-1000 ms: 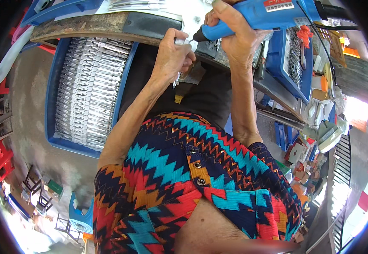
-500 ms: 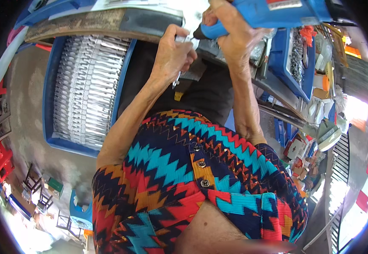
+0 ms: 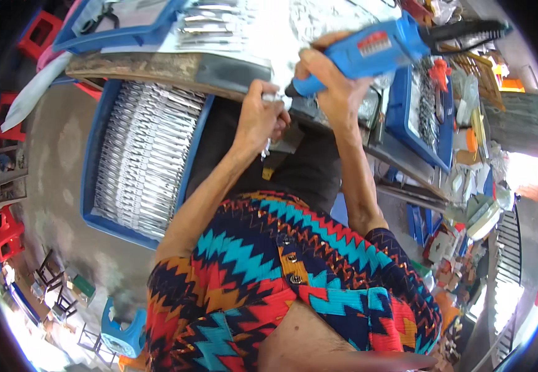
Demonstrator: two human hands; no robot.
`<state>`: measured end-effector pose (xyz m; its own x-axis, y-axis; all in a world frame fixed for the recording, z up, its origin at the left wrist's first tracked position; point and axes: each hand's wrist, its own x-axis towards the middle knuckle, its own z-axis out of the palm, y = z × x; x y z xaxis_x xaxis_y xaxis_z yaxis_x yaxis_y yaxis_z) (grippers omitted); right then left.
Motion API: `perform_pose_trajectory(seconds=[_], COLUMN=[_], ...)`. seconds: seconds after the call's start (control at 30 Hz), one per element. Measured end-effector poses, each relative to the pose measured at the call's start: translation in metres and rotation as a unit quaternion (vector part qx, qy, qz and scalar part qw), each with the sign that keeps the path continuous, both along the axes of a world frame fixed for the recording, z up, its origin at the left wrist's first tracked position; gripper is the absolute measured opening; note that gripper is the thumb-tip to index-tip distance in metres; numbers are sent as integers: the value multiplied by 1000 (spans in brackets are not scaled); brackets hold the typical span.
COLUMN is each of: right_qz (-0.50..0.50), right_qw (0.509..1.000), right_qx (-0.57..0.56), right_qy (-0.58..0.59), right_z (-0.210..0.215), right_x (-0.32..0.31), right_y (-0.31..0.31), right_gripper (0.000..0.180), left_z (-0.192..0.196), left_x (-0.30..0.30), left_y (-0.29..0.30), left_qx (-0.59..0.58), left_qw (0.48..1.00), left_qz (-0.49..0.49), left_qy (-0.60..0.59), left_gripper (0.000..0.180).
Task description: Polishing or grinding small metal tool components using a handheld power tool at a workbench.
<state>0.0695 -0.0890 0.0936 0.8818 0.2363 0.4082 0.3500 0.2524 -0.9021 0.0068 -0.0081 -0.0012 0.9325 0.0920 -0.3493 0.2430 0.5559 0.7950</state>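
**Fingers at the worktop edge: blue power tool and small metal piece**

Fingers (image 3: 267, 108) of the left hand (image 3: 259, 118) are pinched together on a small shiny metal piece (image 3: 273, 99), held right at the near edge of the worktop (image 3: 157, 65).

Room: the worktop edge runs from 10 to 2 o'clock. Below it, at 9 o'clock, a blue tray (image 3: 104, 133) of packed silvery parts sits close to the left forearm. A second blue tray (image 3: 405, 118) lies at 2 o'clock, just beside the right wrist. Open floor shows only at 8 o'clock.

Tool: blue power tool (image 3: 368, 53), handheld, with a dark tip meeting the metal piece at 12 o'clock.

Pose: right hand (image 3: 337, 93) is wrapped tight round the tool's body, knuckles up; both forearms reach up from the lower edge, converging.
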Motion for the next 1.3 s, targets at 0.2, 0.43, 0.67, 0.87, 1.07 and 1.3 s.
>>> perform_pose_trajectory(seconds=[0.2, 0.43, 0.67, 0.87, 1.07, 1.3], right_qz=[-20, -35, -27, 2, 15, 31], right_qw=[999, 999, 999, 998, 998, 997], right_qx=[35, 31, -20, -64, -47, -50], right_qy=[13, 21, 23, 23, -28, -59], right_z=[9, -3, -6, -9, -11, -15], right_x=[-8, -3, -4, -7, -5, 2], right_y=[-11, -13, -18, -20, -21, -27], right_gripper=[23, 24, 26, 29, 31, 31], left_z=[18, 49, 70, 53, 32, 23], left_x=[-8, 9, 98, 175, 216, 218], left_y=[6, 42, 98, 129, 146, 148], left_qx=[-34, 53, 570, 670, 721, 716], left_qw=[999, 995, 770, 684, 648, 653], left_qz=[-14, -30, 25, -7, -91, -118], left_qy=[-1, -83, -285, -289, -228, -218], left_gripper=[27, 22, 12, 11, 18, 13])
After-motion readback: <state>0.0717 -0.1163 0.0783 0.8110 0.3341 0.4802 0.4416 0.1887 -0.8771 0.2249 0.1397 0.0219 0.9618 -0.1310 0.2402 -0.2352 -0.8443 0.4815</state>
